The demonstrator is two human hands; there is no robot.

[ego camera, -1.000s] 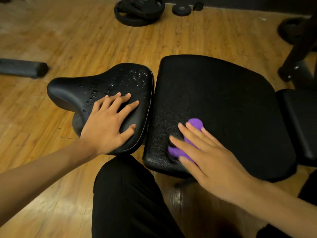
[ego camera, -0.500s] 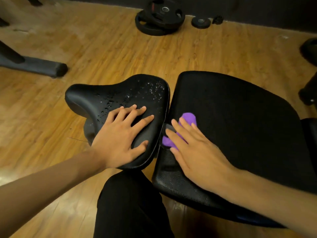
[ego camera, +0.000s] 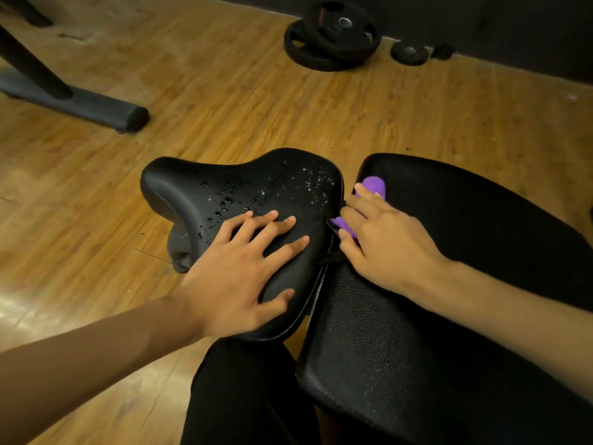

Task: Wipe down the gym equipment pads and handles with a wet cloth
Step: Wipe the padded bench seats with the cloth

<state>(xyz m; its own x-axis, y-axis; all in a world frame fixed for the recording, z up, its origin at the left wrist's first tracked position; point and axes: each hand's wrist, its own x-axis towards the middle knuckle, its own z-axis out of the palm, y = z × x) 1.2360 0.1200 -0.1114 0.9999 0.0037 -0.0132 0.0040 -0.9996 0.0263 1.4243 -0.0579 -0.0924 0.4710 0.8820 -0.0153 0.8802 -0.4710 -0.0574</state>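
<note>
A black saddle-shaped seat pad [ego camera: 256, 187] carries water droplets on its top. My left hand [ego camera: 244, 271] rests flat on its near part with fingers spread. Right beside it is a larger black back pad [ego camera: 481, 236]. My right hand [ego camera: 385, 239] presses a purple cloth [ego camera: 373, 186] onto the left edge of that pad, by the gap between the two pads. Most of the cloth is hidden under my fingers; purple shows beyond the fingertips and beside the index finger.
Wooden floor surrounds the pads. Black weight plates [ego camera: 330, 40] and a smaller plate [ego camera: 409, 53] lie at the back by the dark wall. A grey machine foot [ego camera: 96, 107] with a black post stands at the left. My black-trousered knee [ego camera: 244, 396] is below the pads.
My right hand has slid the purple cloth leftward and farther across the big pad to its left edge. The left hand stays on the saddle pad. The camera has tilted up.
</note>
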